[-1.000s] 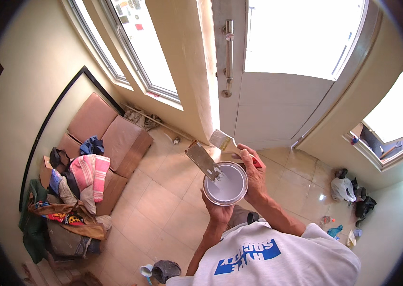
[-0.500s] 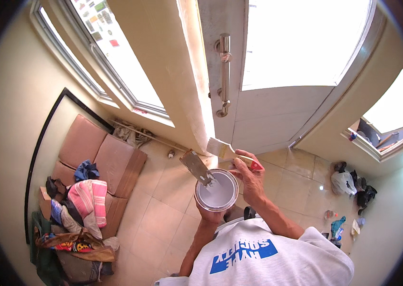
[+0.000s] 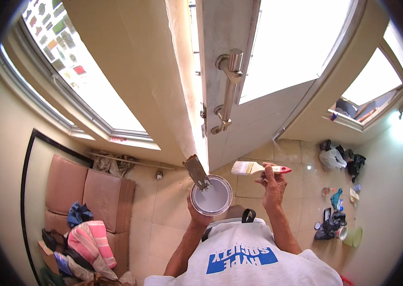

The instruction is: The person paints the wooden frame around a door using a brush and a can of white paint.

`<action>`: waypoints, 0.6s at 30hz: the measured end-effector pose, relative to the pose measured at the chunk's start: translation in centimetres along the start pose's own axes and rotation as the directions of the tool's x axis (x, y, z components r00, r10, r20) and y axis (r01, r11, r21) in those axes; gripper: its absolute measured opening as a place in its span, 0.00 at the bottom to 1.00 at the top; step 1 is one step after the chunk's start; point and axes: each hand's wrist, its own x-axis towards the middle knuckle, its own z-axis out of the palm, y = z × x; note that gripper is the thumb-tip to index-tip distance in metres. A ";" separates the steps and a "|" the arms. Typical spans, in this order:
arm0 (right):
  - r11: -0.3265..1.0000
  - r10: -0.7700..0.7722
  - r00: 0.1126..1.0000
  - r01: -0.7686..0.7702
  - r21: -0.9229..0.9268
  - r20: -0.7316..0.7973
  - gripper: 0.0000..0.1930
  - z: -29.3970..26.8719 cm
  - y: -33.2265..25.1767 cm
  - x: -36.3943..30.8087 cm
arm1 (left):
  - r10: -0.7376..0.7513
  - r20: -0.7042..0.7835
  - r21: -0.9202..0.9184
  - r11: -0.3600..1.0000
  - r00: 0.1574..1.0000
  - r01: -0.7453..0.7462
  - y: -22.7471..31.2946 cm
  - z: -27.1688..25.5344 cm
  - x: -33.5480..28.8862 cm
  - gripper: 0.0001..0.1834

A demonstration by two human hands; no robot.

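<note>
My left hand (image 3: 198, 215) grips a round paint can (image 3: 230, 196) from its left side and below, the fingers partly hidden under it. Pale grey-white paint (image 3: 214, 199) lies inside. A flat, paint-crusted strip, perhaps a scraper (image 3: 196, 172), rests over the can's far-left rim with its lower end in the paint. To the right of the can, my right hand (image 3: 273, 183) is closed around a paintbrush (image 3: 264, 168) with a red-tipped handle. The brush lies nearly level, its pale bristles toward the left, apart from the can and the door.
Ahead stands a grey door (image 3: 258, 128) with a metal pull handle (image 3: 229, 97), slightly ajar beside the cream wall post (image 3: 182, 95). Left is a brown cushioned seat (image 3: 104, 200) heaped with cloths. Bags (image 3: 332, 159) and a green bucket (image 3: 353, 237) sit on the right-hand floor.
My right hand has drawn the brush right and down, away from the wall post. The brush now lies flatter. The view has shifted, and a gap beside the door now shows.
</note>
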 end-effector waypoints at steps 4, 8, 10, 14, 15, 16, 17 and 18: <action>0.988 -0.113 0.991 0.105 -0.117 -0.067 0.16 1.9 -0.5 -1.7 | -0.060 0.020 0.064 0.996 0.998 0.058 3.3 -1.0 0.8 0.36; 0.968 -0.172 0.983 0.158 -0.195 -0.058 0.16 2.4 -1.2 -2.1 | -0.109 0.111 0.106 0.990 0.988 0.098 5.2 -1.1 1.8 0.36; 0.947 -0.214 0.976 0.199 -0.252 -0.035 0.16 2.3 -1.9 -2.0 | -0.096 0.108 0.089 0.992 0.990 0.086 5.5 -0.8 2.5 0.36; 0.867 -0.345 0.938 0.336 -0.367 0.043 0.13 3.4 -4.9 -2.0 | -0.030 0.081 0.075 0.997 0.996 0.024 5.7 -1.1 3.3 0.35; 0.857 -0.332 0.941 0.327 -0.398 0.060 0.11 3.3 -5.5 -2.1 | -0.050 0.086 0.041 0.998 0.995 0.046 6.0 -0.4 3.8 0.35; 0.838 -0.400 0.914 0.397 -0.374 0.074 0.11 3.8 -6.5 -2.0 | -0.043 0.095 0.017 0.999 0.995 0.041 6.2 -0.2 4.5 0.35; 0.814 -0.466 0.880 0.466 -0.346 0.089 0.11 4.5 -7.8 -1.8 | -0.033 0.105 -0.007 0.999 0.994 0.034 6.2 -0.2 5.4 0.35; 0.802 -0.491 0.866 0.491 -0.340 0.095 0.11 4.4 -8.7 -2.5 | -0.035 0.067 -0.041 0.998 0.997 0.037 5.5 -1.0 4.7 0.35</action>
